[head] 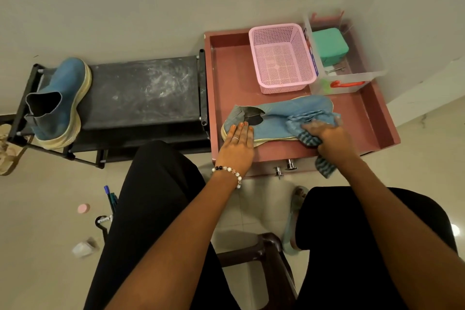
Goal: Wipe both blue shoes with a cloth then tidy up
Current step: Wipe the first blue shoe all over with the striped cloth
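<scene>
On pink tray (372, 118): suede shoe (284, 114), striped cloth (305, 126) bunched.

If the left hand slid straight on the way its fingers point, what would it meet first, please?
The left hand lies flat on the heel of the blue shoe; straight ahead, its fingers would likely reach the shoe's dark ankle opening first, then bare tray.

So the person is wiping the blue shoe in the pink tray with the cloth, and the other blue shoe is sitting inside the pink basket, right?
Not quite. The other blue shoe isn't in the pink basket; it stands on the black rack to the left, as the head view shows. The rest is right: the right hand rubs the cloth on the blue shoe in the pink tray.
</scene>
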Tool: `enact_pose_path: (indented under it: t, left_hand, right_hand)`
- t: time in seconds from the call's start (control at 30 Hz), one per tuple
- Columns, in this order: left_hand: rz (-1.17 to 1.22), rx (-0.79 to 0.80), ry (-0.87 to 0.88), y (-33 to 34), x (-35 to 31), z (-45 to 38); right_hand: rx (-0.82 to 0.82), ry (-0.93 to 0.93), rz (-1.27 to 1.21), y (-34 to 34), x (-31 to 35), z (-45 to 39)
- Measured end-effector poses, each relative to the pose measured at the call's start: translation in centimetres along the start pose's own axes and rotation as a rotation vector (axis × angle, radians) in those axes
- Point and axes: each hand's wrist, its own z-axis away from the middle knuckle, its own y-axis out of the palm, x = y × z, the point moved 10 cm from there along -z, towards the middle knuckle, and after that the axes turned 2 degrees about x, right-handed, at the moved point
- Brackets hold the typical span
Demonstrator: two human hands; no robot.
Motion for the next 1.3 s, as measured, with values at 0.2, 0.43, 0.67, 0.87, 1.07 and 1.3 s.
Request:
enact_pose_path:
  t: [0.2, 0.43, 0.67, 0.87, 1.07, 1.3]
  left_hand:
    - [0.015, 0.004, -0.009, 0.1, -0.2, -0.1]
    - [-0.034, 0.052, -0.010, 0.0, 0.1, 0.3]
    - [0.012, 0.145, 0.008, 0.3, 0.0, 0.3]
    - [0.011, 0.180, -0.035, -0.2, 0.1, 0.1]
    - [0.061, 0.116, -0.026, -0.3, 0.3, 0.1]
    - [-0.010, 0.139, -0.028, -1.1, 0.6, 0.2]
  right_hand:
    - [-0.051, 0.349, 0.071, 1.8, 6.8, 1.1]
    - [-0.062, -0.073, -0.349, 1.7, 10.7, 1.8]
    - [0.006, 0.099, 0.030, -0.6, 0.5, 1.2]
    - [-0.094, 0.485, 0.003, 1.6, 7.9, 0.8]
    - [-0.139, 0.060, -0.389, 0.8, 11.6, 0.9]
    - [0.033, -0.028, -0.101, 0.6, 0.1, 0.2]
